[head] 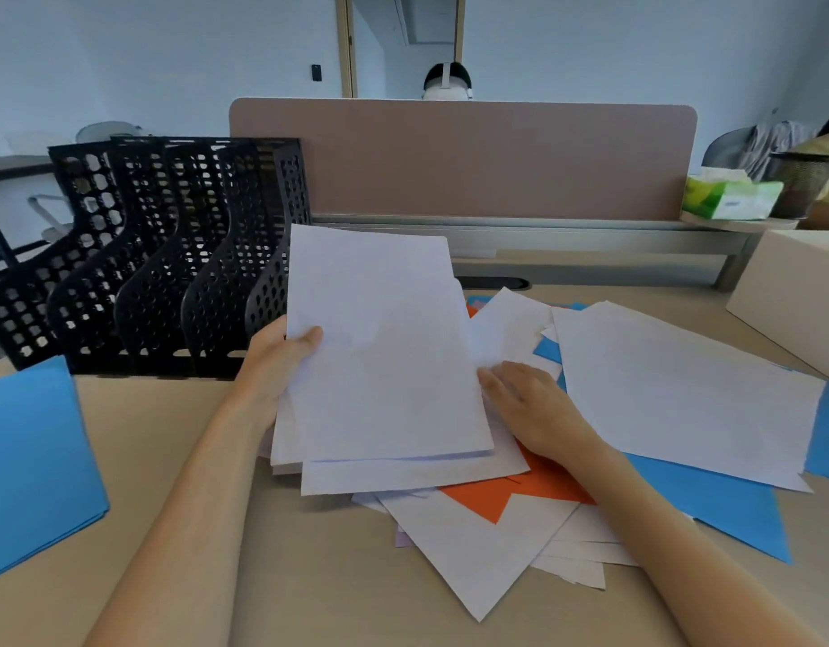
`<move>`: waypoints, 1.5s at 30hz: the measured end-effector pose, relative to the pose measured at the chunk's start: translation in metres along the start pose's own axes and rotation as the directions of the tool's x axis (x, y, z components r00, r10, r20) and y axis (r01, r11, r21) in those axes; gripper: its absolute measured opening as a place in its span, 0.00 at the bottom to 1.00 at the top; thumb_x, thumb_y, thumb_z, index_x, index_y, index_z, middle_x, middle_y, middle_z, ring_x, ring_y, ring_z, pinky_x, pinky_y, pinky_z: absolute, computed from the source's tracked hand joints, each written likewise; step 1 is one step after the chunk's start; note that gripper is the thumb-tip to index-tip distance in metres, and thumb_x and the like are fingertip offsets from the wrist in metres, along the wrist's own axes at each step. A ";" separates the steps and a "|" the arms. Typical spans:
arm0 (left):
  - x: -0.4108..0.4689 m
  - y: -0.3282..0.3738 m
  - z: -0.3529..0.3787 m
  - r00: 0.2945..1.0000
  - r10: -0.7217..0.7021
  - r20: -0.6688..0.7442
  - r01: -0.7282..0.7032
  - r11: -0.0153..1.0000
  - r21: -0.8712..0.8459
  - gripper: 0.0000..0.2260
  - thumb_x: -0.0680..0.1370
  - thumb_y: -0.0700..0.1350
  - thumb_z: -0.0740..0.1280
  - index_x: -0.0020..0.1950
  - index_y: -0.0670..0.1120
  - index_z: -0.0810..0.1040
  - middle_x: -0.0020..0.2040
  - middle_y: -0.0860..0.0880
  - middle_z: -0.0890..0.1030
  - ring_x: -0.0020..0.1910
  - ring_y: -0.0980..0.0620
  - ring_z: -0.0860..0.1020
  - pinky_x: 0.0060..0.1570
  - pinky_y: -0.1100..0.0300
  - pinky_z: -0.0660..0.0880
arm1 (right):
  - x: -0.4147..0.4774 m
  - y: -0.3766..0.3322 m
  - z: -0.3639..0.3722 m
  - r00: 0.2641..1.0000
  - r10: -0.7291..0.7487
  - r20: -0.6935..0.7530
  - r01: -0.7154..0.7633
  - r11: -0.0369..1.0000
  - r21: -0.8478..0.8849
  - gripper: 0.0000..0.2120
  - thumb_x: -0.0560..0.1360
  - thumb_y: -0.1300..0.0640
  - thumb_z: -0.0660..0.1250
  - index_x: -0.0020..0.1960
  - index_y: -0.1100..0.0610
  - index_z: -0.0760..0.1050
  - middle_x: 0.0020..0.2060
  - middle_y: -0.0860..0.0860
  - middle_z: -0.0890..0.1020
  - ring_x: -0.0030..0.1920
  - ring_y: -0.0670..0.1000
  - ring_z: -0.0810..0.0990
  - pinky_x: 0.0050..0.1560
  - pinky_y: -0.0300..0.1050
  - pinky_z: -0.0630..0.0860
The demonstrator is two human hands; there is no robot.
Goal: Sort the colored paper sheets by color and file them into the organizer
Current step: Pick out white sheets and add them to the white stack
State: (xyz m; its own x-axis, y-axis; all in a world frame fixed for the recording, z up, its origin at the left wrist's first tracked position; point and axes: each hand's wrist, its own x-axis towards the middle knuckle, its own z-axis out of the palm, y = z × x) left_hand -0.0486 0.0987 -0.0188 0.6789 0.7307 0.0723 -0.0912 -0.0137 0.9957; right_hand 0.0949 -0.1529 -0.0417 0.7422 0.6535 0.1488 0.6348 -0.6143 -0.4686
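Note:
My left hand grips the left edge of a stack of white sheets, lifted and tilted up above the desk. My right hand lies flat with straight fingers on the mixed pile, its fingertips at the stack's right edge. The pile holds loose white sheets, orange sheets and blue sheets, overlapping at odd angles. A separate blue stack lies at the desk's left edge. The black perforated organizer, with several empty upright slots, stands behind my left hand.
A tan partition closes the desk's far side. A white box sits at the right edge. Beyond it are a green tissue box and a mesh bin. Bare desk shows between my forearms.

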 end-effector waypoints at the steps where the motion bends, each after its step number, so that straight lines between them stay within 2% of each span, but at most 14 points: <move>1: -0.001 0.000 -0.001 1.000 0.010 0.006 -0.010 1.000 -0.005 0.09 0.80 0.38 0.65 0.53 0.49 0.82 0.49 0.51 0.85 0.48 0.51 0.83 0.49 0.56 0.79 | -0.001 -0.002 -0.002 1.000 -0.007 0.011 0.007 1.000 0.016 0.28 0.80 0.39 0.46 0.53 0.59 0.75 0.49 0.56 0.80 0.53 0.57 0.77 0.55 0.51 0.71; 7: -0.005 0.008 -0.013 0.997 0.075 0.022 -0.073 0.996 -0.057 0.10 0.80 0.38 0.65 0.59 0.46 0.81 0.51 0.50 0.85 0.50 0.53 0.83 0.48 0.60 0.80 | -0.008 -0.006 -0.007 0.995 0.034 0.090 -0.033 0.999 -0.011 0.28 0.83 0.44 0.43 0.74 0.59 0.64 0.71 0.59 0.68 0.72 0.59 0.64 0.72 0.51 0.58; 10: -0.006 0.009 -0.016 0.994 0.073 0.081 -0.063 0.991 -0.119 0.11 0.80 0.40 0.66 0.61 0.44 0.80 0.56 0.45 0.84 0.56 0.46 0.82 0.56 0.51 0.77 | -0.005 -0.008 -0.008 0.992 0.034 0.119 -0.029 0.998 -0.049 0.25 0.83 0.47 0.49 0.76 0.57 0.55 0.70 0.56 0.68 0.68 0.56 0.68 0.70 0.49 0.62; 12: -0.006 0.006 -0.014 0.994 0.052 0.097 -0.037 0.987 -0.157 0.12 0.79 0.40 0.66 0.62 0.43 0.79 0.56 0.44 0.83 0.55 0.45 0.82 0.57 0.50 0.77 | 0.003 -0.008 -0.008 0.989 0.041 0.142 -0.052 0.996 0.074 0.22 0.83 0.45 0.52 0.74 0.53 0.58 0.66 0.55 0.73 0.61 0.54 0.73 0.67 0.52 0.69; 15: -0.006 -0.003 -0.009 0.995 0.011 0.103 0.000 0.995 -0.103 0.12 0.79 0.39 0.66 0.62 0.43 0.79 0.56 0.45 0.84 0.54 0.47 0.82 0.56 0.52 0.78 | 0.005 -0.017 -0.009 0.979 0.107 0.175 -0.198 0.725 0.660 0.30 0.79 0.34 0.43 0.66 0.49 0.72 0.58 0.54 0.81 0.57 0.53 0.79 0.65 0.53 0.72; 19: -0.001 -0.014 0.002 0.993 -0.014 0.117 0.001 0.994 0.108 0.13 0.79 0.39 0.68 0.63 0.45 0.76 0.57 0.46 0.83 0.52 0.50 0.82 0.54 0.54 0.78 | 0.009 -0.014 -0.018 0.969 0.170 0.177 -0.234 0.419 0.878 0.35 0.76 0.29 0.47 0.62 0.52 0.77 0.55 0.52 0.83 0.56 0.53 0.82 0.61 0.52 0.75; 21: -0.002 -0.016 0.010 0.988 -0.039 0.152 0.016 0.989 0.145 0.14 0.78 0.41 0.69 0.63 0.45 0.75 0.58 0.46 0.83 0.53 0.49 0.82 0.54 0.53 0.79 | 0.009 -0.010 -0.017 0.958 0.242 0.156 -0.258 0.477 0.840 0.31 0.70 0.28 0.62 0.63 0.48 0.76 0.58 0.49 0.81 0.57 0.52 0.81 0.60 0.54 0.77; 23: -0.004 -0.017 0.018 0.977 -0.053 0.208 0.030 0.993 0.115 0.13 0.80 0.43 0.67 0.64 0.47 0.75 0.58 0.49 0.83 0.53 0.51 0.83 0.51 0.56 0.79 | 0.007 -0.008 -0.013 0.957 0.257 0.137 -0.272 0.620 0.736 0.25 0.71 0.40 0.72 0.64 0.49 0.73 0.57 0.47 0.81 0.55 0.51 0.82 0.55 0.52 0.80; 26: -0.002 -0.018 0.018 0.978 -0.058 0.202 0.046 0.997 0.064 0.12 0.81 0.45 0.64 0.64 0.48 0.76 0.57 0.50 0.83 0.52 0.53 0.83 0.48 0.60 0.79 | 0.005 -0.009 -0.011 0.959 0.283 0.025 -0.220 0.683 0.697 0.14 0.73 0.57 0.72 0.57 0.54 0.75 0.50 0.51 0.83 0.47 0.52 0.84 0.47 0.50 0.82; 31: 0.002 -0.024 0.020 0.987 -0.034 0.158 -0.002 0.975 0.220 0.12 0.82 0.48 0.62 0.63 0.49 0.76 0.58 0.54 0.81 0.57 0.54 0.79 0.56 0.58 0.75 | 0.005 -0.003 -0.021 0.944 0.328 -0.036 -0.192 0.634 0.749 0.09 0.77 0.65 0.65 0.55 0.54 0.74 0.46 0.52 0.83 0.43 0.52 0.84 0.41 0.45 0.80; 34: 0.003 -0.031 0.019 0.978 0.198 0.069 -0.186 0.669 0.719 0.14 0.83 0.50 0.56 0.65 0.48 0.74 0.59 0.50 0.79 0.60 0.47 0.76 0.53 0.54 0.72 | 0.006 0.004 -0.027 0.938 0.343 -0.059 -0.194 0.654 0.731 0.14 0.78 0.67 0.61 0.58 0.50 0.69 0.46 0.50 0.81 0.45 0.52 0.82 0.38 0.43 0.77; 37: 0.009 -0.042 0.007 0.989 0.148 0.013 -0.067 0.367 0.928 0.21 0.82 0.55 0.55 0.68 0.43 0.70 0.64 0.43 0.76 0.63 0.41 0.73 0.58 0.49 0.70 | 0.008 0.017 -0.031 0.926 0.369 -0.078 -0.223 0.703 0.676 0.16 0.78 0.66 0.57 0.62 0.52 0.68 0.53 0.51 0.78 0.51 0.52 0.78 0.41 0.43 0.74; 43: 0.006 -0.039 0.007 0.993 0.092 0.067 -0.077 0.110 0.991 0.26 0.78 0.63 0.57 0.68 0.47 0.67 0.64 0.46 0.76 0.66 0.45 0.70 0.61 0.47 0.63 | 0.011 0.021 -0.027 0.914 0.399 -0.073 -0.252 0.699 0.669 0.17 0.78 0.64 0.58 0.65 0.53 0.66 0.54 0.51 0.76 0.50 0.52 0.78 0.41 0.46 0.74; 45: 0.004 -0.032 0.007 0.990 0.117 0.076 -0.095 0.168 0.981 0.24 0.77 0.61 0.61 0.66 0.47 0.68 0.61 0.47 0.79 0.63 0.45 0.73 0.57 0.50 0.65 | 0.011 0.018 -0.026 0.915 0.395 -0.077 -0.243 0.695 0.676 0.19 0.78 0.63 0.60 0.67 0.53 0.65 0.52 0.50 0.76 0.46 0.50 0.78 0.37 0.44 0.74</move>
State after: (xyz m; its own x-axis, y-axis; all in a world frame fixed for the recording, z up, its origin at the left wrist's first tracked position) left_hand -0.0374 0.0972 -0.0498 0.7167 0.6703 0.1927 0.6351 -0.7414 0.2167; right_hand 0.1200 -0.1684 -0.0255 0.9469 0.3209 0.0182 0.1155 -0.2868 -0.9510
